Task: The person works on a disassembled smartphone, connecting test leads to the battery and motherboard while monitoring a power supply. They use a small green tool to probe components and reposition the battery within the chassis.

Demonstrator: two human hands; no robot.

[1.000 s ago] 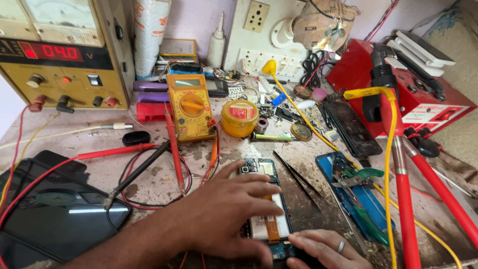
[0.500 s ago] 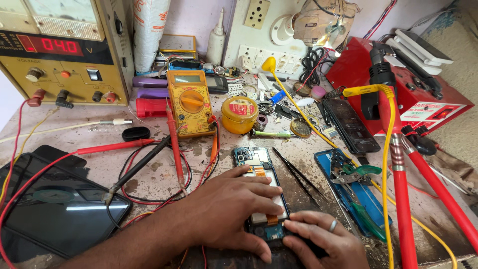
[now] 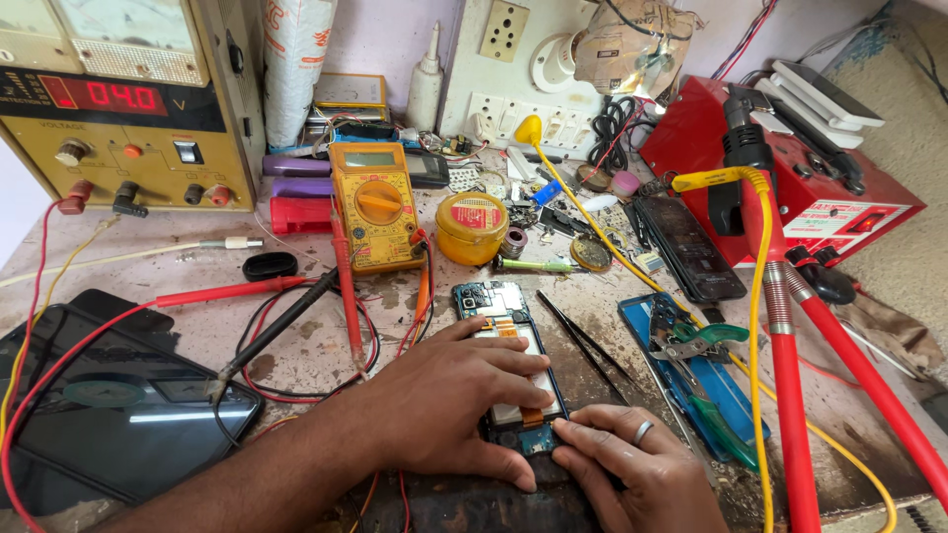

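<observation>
An opened smartphone (image 3: 499, 308) with its back off lies on the worn bench, circuit board and battery exposed. My left hand (image 3: 449, 395) lies flat across its middle, fingers spread and pressing it down. My right hand (image 3: 632, 472), a ring on one finger, rests at the phone's lower end with a fingertip on its bottom edge. Black tweezers (image 3: 585, 343) lie just right of the phone.
A yellow multimeter (image 3: 373, 205) with red and black probes (image 3: 286, 321), a yellow tin (image 3: 472, 227), a power supply (image 3: 118, 109), a dark phone panel (image 3: 109, 415) at left, a blue phone case with pliers (image 3: 696, 375), a red box (image 3: 790, 188) and red-handled tool (image 3: 790, 395) at right.
The view shifted so the phone sits higher in frame. Both hands stay on the phone; my right hand has slid slightly toward its bottom edge.
</observation>
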